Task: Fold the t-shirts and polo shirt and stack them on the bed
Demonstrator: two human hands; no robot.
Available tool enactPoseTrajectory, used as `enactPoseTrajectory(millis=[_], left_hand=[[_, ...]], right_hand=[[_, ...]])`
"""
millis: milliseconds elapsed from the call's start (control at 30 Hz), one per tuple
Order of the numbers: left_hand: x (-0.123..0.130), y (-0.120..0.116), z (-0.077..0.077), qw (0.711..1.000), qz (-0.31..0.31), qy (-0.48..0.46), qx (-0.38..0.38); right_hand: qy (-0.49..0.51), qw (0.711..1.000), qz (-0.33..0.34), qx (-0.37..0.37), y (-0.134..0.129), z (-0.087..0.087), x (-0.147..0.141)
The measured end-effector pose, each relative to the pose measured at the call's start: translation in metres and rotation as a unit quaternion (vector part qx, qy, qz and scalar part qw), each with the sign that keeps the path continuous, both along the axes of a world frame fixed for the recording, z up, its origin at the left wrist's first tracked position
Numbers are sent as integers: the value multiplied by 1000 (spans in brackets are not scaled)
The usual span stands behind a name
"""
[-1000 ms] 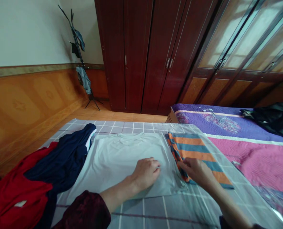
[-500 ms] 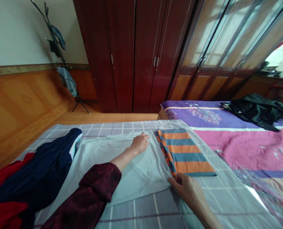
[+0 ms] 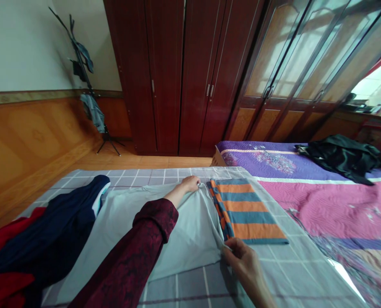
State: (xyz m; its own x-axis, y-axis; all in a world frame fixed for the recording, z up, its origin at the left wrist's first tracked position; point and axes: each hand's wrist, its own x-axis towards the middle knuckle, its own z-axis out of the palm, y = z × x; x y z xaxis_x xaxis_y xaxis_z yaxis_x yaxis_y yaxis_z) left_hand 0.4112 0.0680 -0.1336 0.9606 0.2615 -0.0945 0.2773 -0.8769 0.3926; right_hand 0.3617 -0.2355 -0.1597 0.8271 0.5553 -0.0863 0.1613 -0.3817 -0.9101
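A pale grey-white garment (image 3: pixel 187 226) lies spread on the checked cloth (image 3: pixel 193 278). My left hand (image 3: pixel 190 184), in a dark red sleeve, pinches its far right corner, where the fabric bunches up. At the near right corner, my right hand (image 3: pixel 240 252) grips the edge between thumb and fingers. Just right of the garment rests a folded orange and blue-grey striped cloth (image 3: pixel 248 209), close beyond my right hand. On the left are a navy garment (image 3: pixel 62 222) with a white edge and a red garment (image 3: pixel 10 282).
To the right is a bed with a purple and pink cover (image 3: pixel 305 201) and a black garment (image 3: pixel 341 156) on it. Dark red wardrobes (image 3: pixel 196 77) stand behind. A coat stand (image 3: pixel 84 72) is at the back left.
My left hand has closed on the garment's far corner. My right hand has moved slightly left with the near corner, and the garment's right edge now shows folds.
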Motion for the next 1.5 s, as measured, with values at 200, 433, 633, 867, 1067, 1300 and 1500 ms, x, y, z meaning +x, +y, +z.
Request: enactPoseTrajectory(millis=[200, 433, 633, 867, 1067, 1300, 1500], left_hand=[[-12, 1, 0, 997, 25, -29, -64], [-38, 20, 14, 982, 7, -37, -187], [-98, 65, 48, 960, 2, -62, -272], [-211, 136, 73, 947, 48, -82, -308], [-307, 163, 57, 951, 173, -76, -246], [-387, 120, 79, 945, 289, -130, -86], [-446, -9, 51, 975, 220, 5, -17]], right_hand=[[144, 984, -43, 96, 5, 8, -12], [210, 974, -39, 71, 11, 24, -27], [176, 978, 81, 77, 53, 60, -71], [67, 962, 249, 86, 132, 67, -159], [-141, 917, 373, -22, 179, 44, -234], [-265, 841, 468, 54, 150, 30, -210], [-404, 845, 347, -50, 114, 24, -121]])
